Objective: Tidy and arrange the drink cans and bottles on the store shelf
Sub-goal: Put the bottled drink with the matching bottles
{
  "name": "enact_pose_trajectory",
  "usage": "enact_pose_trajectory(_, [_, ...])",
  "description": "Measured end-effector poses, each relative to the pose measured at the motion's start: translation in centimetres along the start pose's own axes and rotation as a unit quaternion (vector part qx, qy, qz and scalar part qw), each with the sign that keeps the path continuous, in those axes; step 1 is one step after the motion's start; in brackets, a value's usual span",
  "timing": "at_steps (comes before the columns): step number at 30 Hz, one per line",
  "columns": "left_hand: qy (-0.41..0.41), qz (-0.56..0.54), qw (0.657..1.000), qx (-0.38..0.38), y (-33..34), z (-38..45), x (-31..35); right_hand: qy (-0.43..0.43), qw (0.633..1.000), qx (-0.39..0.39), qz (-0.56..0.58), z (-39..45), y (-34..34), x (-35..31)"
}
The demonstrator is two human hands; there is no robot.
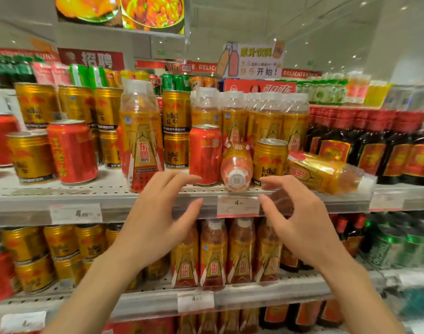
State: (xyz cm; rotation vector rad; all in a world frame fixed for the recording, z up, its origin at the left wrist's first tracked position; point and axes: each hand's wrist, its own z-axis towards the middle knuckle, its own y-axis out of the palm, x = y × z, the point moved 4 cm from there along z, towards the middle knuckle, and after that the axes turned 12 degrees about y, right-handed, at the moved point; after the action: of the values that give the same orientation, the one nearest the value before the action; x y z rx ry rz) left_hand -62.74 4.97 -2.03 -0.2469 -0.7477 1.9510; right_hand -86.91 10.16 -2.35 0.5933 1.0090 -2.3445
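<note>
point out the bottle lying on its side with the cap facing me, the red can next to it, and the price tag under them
tipped bottle (236, 165): head view, on its clear shoulder above the cap
red can (204, 154): head view, middle of its side
price tag (238, 205): head view, centre of the label

Cut off at the left edge of the white perforated metal shelf (61, 189): a red drink can (0, 138), only partly in frame. Blurred beyond reading: the small print on the white price tag (238, 205) at the shelf's front edge. Hidden behind the front row of clear-capped orange plastic bottles (266, 116): further bottles. Smeared at the right edge: green glass bottles (399, 247) on the lower shelf.
</note>
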Motion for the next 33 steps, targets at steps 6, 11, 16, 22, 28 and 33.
enact_pose_trajectory(6, [0.053, 0.048, 0.995, -0.069, 1.1, 2.1, -2.1, -0.083, 0.992, -0.054, -0.078, 2.8, 0.9, -1.3])
enact_pose_trajectory(11, [0.06, 0.048, 0.995, -0.07, 2.4, 1.5, -2.7, -0.098, 0.987, -0.06, -0.115, 3.7, 1.9, -0.9])
enact_pose_trajectory(16, [0.046, 0.043, 0.996, -0.058, 2.7, 1.6, -2.8, -0.128, 0.982, -0.044, -0.134, 4.2, 2.5, -1.4])
enact_pose_trajectory(22, [0.046, 0.048, 0.996, -0.053, 2.9, 1.5, -2.8, -0.137, 0.986, -0.014, -0.095, 4.6, 2.1, -1.7])
enact_pose_trajectory(28, [0.049, 0.048, 0.996, -0.049, 2.8, 1.6, -2.8, -0.118, 0.992, 0.034, -0.035, 6.8, 1.4, -3.5])
enact_pose_trajectory(33, [0.049, 0.045, 0.997, -0.046, 2.9, 1.6, -2.7, -0.078, 0.994, 0.073, -0.005, 8.7, 0.1, -5.0])
